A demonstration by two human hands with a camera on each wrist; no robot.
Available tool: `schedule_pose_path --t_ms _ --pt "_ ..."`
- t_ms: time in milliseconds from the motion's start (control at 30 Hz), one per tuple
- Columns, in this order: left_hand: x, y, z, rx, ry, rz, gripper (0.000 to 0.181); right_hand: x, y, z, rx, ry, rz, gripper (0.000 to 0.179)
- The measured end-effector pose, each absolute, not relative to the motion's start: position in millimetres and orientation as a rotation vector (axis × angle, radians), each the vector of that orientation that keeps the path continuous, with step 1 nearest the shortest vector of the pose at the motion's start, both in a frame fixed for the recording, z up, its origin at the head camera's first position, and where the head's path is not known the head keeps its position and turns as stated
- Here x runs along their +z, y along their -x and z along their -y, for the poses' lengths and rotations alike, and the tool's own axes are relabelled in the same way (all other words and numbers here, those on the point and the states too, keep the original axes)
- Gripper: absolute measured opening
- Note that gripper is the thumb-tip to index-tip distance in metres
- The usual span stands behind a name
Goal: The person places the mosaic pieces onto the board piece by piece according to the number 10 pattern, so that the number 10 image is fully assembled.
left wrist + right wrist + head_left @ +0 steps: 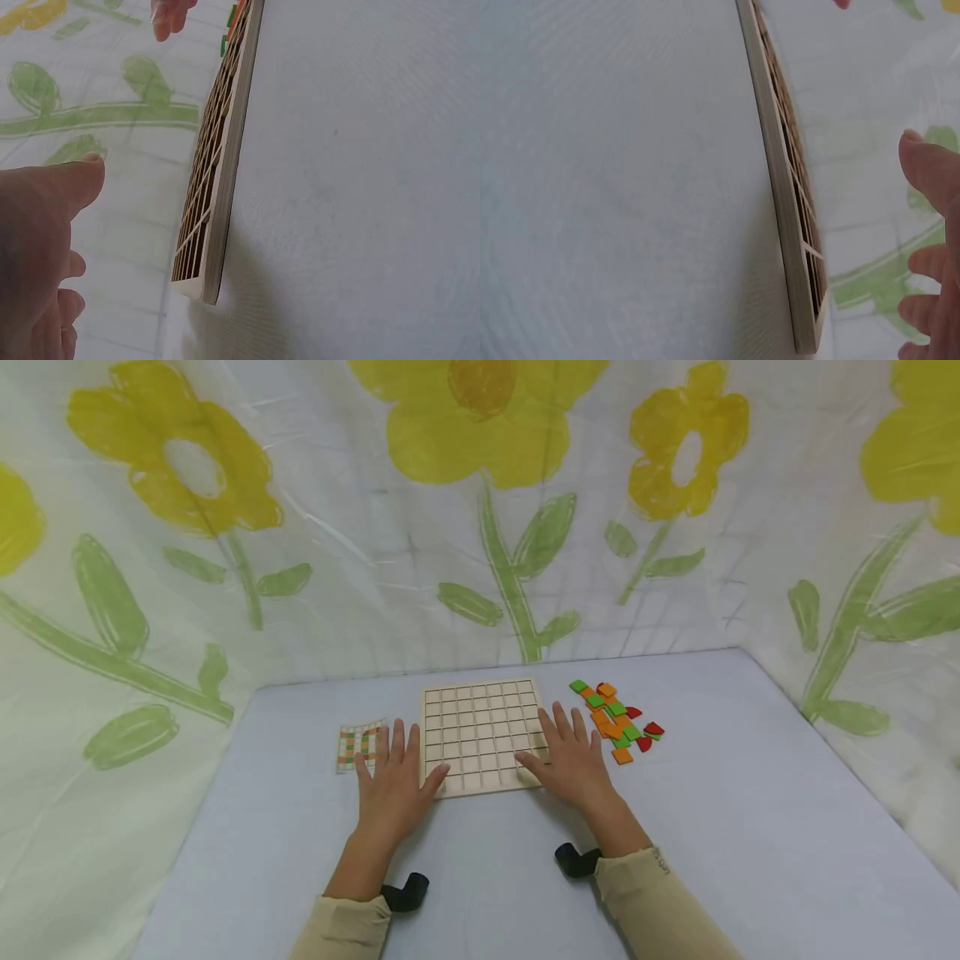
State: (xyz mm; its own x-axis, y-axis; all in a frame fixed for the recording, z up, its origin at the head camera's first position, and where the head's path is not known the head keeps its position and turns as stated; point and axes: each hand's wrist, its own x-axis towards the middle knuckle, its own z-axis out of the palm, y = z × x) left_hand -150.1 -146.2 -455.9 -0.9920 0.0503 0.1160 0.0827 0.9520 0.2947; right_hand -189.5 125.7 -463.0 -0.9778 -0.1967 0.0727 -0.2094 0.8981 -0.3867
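A square wooden grid board (480, 739) lies flat on the white table. My left hand (395, 797) is spread over its front left corner, fingers straight and pointing away, holding nothing. Over the front right corner my right hand (576, 768) is held the same way, palm down with spread fingers and nothing in it. Both wrist views show the board's front edge (229, 172) from the side, with a gap between hand and board. Partly behind the left fingers lies a small pattern card (347, 750) with orange and green squares.
Right of the board is a loose pile of flat tiles (617, 710) in orange, green and red, squares and rounded pieces. A white cloth wall (360, 610) painted with yellow flowers rises behind the table (480, 885). Dark wrist-worn camera pieces (408, 893) jut inward from both wrists.
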Motion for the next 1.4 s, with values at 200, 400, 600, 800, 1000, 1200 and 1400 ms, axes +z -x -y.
schedule_pose_path --t_ms 200,400,600,800,1000,1200,1400 --pt "-452.8 152.3 146.5 -0.474 0.127 2.986 0.081 -460.5 192.4 -126.9 0.632 -0.33 3.008 0.087" --pt "-453.7 159.0 147.3 -0.599 0.214 2.971 0.078 -462.0 193.5 -127.8 0.691 -0.341 3.024 0.088" --pt "-462.8 167.0 149.5 -0.928 0.174 3.015 0.074 -466.1 193.8 -129.4 0.821 -0.374 3.009 0.085" --pt "-472.0 167.5 155.0 -1.323 0.031 2.994 0.07 -477.3 198.7 -137.0 1.017 -0.359 3.053 0.083" --pt "-475.7 167.4 158.5 -1.411 0.014 2.965 0.063 -488.8 204.6 -145.9 1.199 -0.309 3.063 0.071" --pt "-483.6 168.6 162.5 -1.359 0.066 2.954 0.055 -488.7 204.4 -148.8 1.249 -0.319 3.015 0.058" --pt "-494.0 171.7 167.4 -1.255 0.127 2.964 0.046 -485.0 203.7 -149.8 1.23 -0.308 3.004 0.053"
